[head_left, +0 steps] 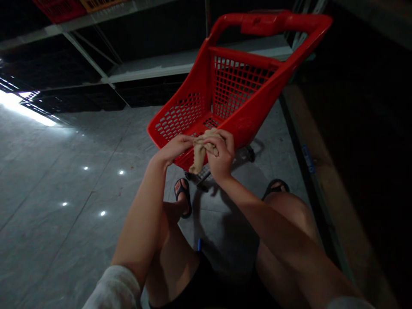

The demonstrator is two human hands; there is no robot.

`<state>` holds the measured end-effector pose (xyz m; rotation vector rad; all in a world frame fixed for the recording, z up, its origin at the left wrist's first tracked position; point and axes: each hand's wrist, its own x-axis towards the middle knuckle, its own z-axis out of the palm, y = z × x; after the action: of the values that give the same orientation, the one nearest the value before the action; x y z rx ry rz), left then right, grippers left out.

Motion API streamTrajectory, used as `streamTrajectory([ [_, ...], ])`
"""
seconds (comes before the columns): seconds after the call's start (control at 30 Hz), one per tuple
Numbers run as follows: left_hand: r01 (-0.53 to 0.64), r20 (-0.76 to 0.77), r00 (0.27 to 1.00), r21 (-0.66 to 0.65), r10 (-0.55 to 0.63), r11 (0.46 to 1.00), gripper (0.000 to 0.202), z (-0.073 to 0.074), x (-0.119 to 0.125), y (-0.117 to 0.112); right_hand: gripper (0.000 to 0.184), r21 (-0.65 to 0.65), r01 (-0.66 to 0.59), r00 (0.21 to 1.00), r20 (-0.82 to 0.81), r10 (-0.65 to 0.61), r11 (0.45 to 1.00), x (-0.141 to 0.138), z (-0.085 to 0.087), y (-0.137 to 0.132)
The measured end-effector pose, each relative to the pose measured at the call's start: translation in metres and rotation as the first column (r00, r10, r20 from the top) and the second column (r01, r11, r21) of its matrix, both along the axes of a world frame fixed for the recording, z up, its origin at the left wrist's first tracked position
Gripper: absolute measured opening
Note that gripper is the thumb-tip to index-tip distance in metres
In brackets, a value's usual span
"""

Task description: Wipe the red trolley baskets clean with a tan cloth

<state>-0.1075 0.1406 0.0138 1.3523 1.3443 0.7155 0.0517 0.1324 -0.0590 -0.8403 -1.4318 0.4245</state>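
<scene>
A beige cloth (200,155) is bunched up between my two hands, with one end hanging down. My right hand (222,155) wraps its fingers around the cloth. From the other side, my left hand (176,148) reaches in with its fingers closed at the cloth's left edge. Both hands are at the near end of a red plastic shopping cart (247,113), over its front rim. The cart has a lattice basket and a thick handle at the far end. What lies right under the cloth is hidden.
Metal shelving (154,66) runs behind the cart, with red and orange crates (62,8) at the upper left. A wooden ledge (322,163) runs along the right. Grey floor tiles (74,176) spread at left. My sandalled feet stand near the cart's wheels (250,153).
</scene>
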Motion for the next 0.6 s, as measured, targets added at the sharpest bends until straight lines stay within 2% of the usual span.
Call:
streamTrajectory([
  [0.07,0.008,0.013,1.0,-0.008,-0.008,1.0,0.025,0.0,0.001,-0.002,0.015,0.004,0.03,0.999,0.027,-0.03,1.0,0.005,-0.009,0.001],
  [0.13,0.016,0.032,0.999,-0.034,-0.015,0.999,0.025,0.001,0.002,-0.004,0.017,-0.062,0.009,0.994,0.113,-0.002,0.998,0.005,-0.034,-0.008],
  [0.2,0.02,0.033,0.999,-0.07,-0.018,0.997,0.027,0.004,0.002,-0.008,0.021,-0.205,-0.026,0.98,0.187,0.065,0.978,0.001,-0.068,-0.025],
  [0.27,0.013,0.006,1.0,-0.096,-0.012,0.995,0.031,0.007,-0.001,-0.012,0.026,-0.373,-0.045,0.975,0.185,0.122,0.927,-0.006,-0.098,-0.042],
  [0.33,0.006,-0.036,0.999,-0.1,-0.009,0.995,0.035,0.01,-0.006,-0.015,0.029,-0.476,-0.037,0.983,0.141,0.118,0.879,-0.012,-0.11,-0.053],
  [0.37,0.005,-0.061,0.998,-0.097,-0.011,0.995,0.037,0.011,-0.009,-0.016,0.027,-0.49,-0.027,0.989,0.112,0.094,0.871,-0.014,-0.107,-0.054],
  [0.43,0.002,-0.119,0.993,-0.083,-0.012,0.997,0.041,0.011,-0.015,-0.016,0.022,-0.456,-0.009,0.998,0.053,0.037,0.89,-0.014,-0.085,-0.05],
  [0.53,-0.046,-0.24,0.97,-0.028,0.038,0.999,0.048,0.011,-0.018,-0.012,0.015,-0.267,0.024,1.0,-0.005,-0.026,0.963,-0.001,-0.026,-0.028],
  [0.6,-0.094,-0.349,0.931,0.042,0.103,0.995,0.054,0.013,-0.014,-0.01,0.016,-0.118,0.06,0.998,0.004,-0.06,0.991,0.011,0.008,-0.011],
])
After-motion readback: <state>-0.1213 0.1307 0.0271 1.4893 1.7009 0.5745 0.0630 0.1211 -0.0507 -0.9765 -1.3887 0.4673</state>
